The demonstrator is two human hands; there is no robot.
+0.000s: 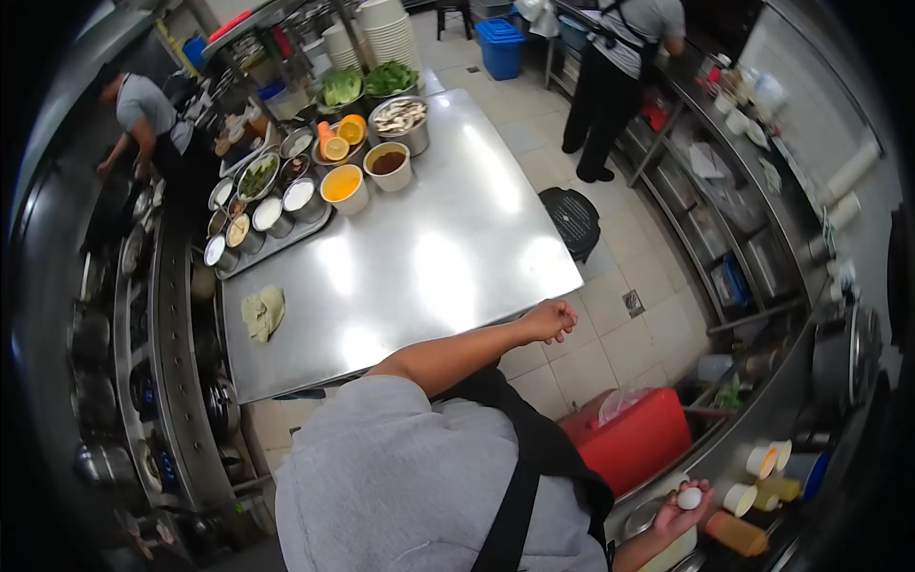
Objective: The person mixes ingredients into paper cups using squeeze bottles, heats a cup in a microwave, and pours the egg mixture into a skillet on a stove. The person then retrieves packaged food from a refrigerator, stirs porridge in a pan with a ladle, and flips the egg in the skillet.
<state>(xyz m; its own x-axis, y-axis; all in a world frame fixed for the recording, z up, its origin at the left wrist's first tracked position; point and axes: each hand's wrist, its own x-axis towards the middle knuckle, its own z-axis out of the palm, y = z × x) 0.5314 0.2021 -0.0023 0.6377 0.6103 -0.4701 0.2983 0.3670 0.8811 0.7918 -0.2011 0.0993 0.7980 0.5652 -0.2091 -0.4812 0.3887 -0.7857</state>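
Note:
A white egg (689, 499) rests in the fingers of my right hand (679, 515), which is closed around it above the counter at the lower right. Beside that hand are small cups (740, 499) and a squeeze bottle with orange-brown contents (736, 534). My left hand (548, 322) is held out past the near corner of the steel table (419, 276). Its fingers are loosely curled in, and nothing shows in them.
A red bin (631, 439) stands on the floor by the counter, and a black stool (570, 223) is beside the table. Sauce tubs (344, 188), greens and a crumpled cloth (263, 313) are on the table. Two people work farther off, at left (152, 110) and upper right (610, 76).

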